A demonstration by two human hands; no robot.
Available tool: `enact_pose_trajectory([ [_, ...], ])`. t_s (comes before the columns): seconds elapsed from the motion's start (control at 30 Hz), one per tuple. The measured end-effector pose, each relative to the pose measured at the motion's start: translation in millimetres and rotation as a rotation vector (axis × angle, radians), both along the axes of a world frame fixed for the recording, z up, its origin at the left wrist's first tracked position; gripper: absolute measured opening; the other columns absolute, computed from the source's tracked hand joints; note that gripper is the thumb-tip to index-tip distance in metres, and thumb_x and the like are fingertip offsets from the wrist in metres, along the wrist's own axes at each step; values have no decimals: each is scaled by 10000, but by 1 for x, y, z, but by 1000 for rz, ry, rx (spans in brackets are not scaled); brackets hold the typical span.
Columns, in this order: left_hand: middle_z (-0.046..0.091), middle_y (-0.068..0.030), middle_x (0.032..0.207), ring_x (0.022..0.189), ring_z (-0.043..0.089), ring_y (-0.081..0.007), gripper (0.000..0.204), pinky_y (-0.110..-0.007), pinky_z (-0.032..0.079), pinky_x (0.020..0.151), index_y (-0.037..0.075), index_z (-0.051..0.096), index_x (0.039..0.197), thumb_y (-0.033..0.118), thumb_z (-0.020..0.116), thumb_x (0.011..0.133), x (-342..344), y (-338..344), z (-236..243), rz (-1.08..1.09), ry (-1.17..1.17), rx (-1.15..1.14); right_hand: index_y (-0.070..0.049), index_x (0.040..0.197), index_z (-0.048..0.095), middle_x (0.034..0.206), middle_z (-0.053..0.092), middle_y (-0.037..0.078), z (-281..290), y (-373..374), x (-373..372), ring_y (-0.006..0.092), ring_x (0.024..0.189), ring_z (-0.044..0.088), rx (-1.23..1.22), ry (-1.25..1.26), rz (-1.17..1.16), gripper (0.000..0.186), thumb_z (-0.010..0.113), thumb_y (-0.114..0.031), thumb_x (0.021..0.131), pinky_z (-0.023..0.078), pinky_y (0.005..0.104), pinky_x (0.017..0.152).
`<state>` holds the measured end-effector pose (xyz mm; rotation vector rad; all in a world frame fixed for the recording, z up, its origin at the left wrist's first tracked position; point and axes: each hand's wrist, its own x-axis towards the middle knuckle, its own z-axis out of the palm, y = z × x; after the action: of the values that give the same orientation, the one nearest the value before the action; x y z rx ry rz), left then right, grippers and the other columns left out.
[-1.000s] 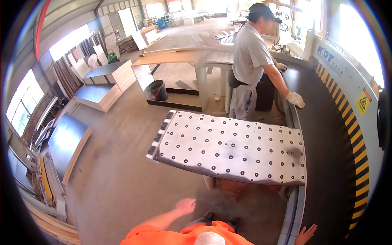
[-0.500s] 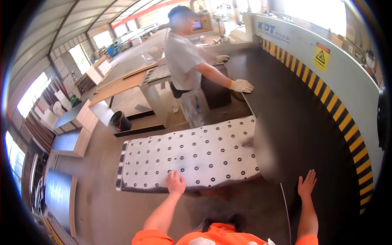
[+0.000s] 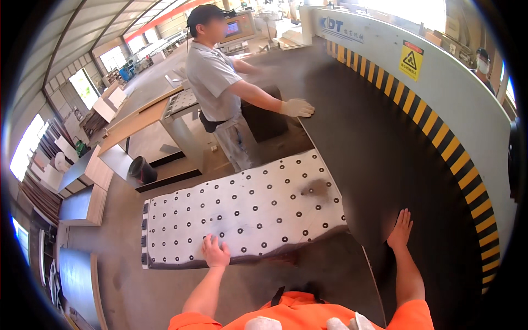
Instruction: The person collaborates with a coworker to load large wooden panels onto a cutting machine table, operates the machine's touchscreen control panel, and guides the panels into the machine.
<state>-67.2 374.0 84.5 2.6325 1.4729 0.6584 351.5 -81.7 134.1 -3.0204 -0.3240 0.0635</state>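
Observation:
Below me, my left hand point(image 3: 216, 254) rests with fingers apart on the near edge of a white air-float table point(image 3: 253, 208) dotted with round black nozzles. My right hand point(image 3: 400, 230) lies flat on a large dark panel point(image 3: 363, 148) along the machine to my right, its fingers stretched out and holding nothing. Across the white table, a co-worker point(image 3: 212, 93) in a grey shirt and cap has a gloved hand point(image 3: 297, 108) on the panel's left edge; the other arm reaches further along it.
The machine's pale beam point(image 3: 418, 60) carries a hazard-striped band point(image 3: 407, 102). A control screen point(image 3: 235, 27) stands beyond the co-worker. At left are a wooden workbench point(image 3: 132, 118), a black bucket point(image 3: 142, 171) and stacked boards point(image 3: 77, 269). Another person point(image 3: 483, 69) is partly visible behind the beam.
My left hand has moved forward onto the white table, and my right hand has moved forward along the dark panel. The view has turned toward the machine.

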Motion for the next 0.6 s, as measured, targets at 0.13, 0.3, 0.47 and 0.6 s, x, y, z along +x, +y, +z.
enact_pose_trajectory([
  [0.13,489,-145,1296,1243,437,-325,394,-454,323,1057,0,661,1075,268,616,791,2,0,0,-12,-25,8,33,1499,177,1592,133,169,-1,-1,0,286,1481,105,34,-5,3,751,468,-390,951,87,448,1200],
  [0.3,493,-157,1288,1233,444,-338,385,-458,331,1054,-10,661,1066,254,617,789,-5,2,-7,-27,-44,15,39,1492,199,1586,153,177,1,-1,-4,296,1479,113,48,-7,9,748,482,-386,944,90,455,1197],
  [0.47,498,-159,1284,1232,446,-336,374,-461,333,1051,-11,659,1060,246,615,792,-4,3,-4,-21,-38,32,41,1490,203,1584,161,179,-4,0,-3,299,1478,119,86,-34,17,751,491,-381,940,88,455,1196],
  [0.6,501,-158,1286,1233,445,-334,382,-460,325,1056,-14,656,1064,251,611,792,1,1,2,-2,-23,10,41,1492,196,1586,149,180,1,0,-2,301,1478,113,79,-9,21,751,491,-375,941,86,454,1197],
])
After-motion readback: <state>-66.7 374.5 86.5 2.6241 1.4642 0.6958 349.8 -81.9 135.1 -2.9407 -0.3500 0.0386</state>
